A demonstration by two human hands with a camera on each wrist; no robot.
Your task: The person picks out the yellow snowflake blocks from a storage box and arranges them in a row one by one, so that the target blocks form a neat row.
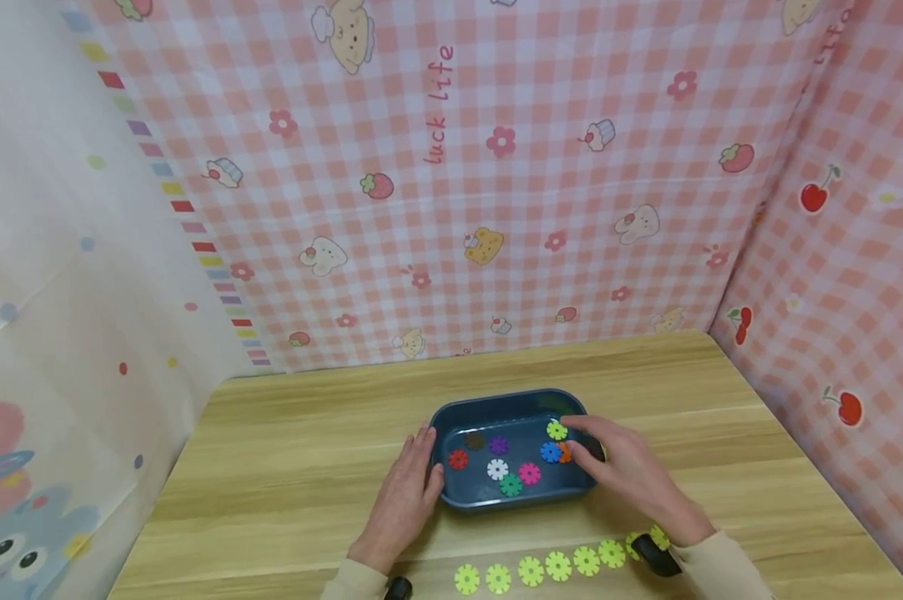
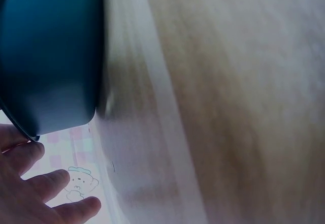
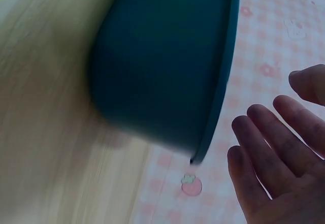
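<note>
A dark blue plastic tray stands on the table with several small notched plastic discs in it. Among them are a red disc, a white disc, a green disc, a pink disc and a blue disc. My left hand rests against the tray's left rim with its fingers extended. My right hand reaches over the right rim, thumb and index finger apart. A yellow-green disc lies by the index fingertip; whether they touch, I cannot tell.
On the wooden table, several yellow-green discs form a row in front of the tray, partly hidden by the right wrist. Behind the table hangs a pink checked cloth; more cloth hangs at both sides.
</note>
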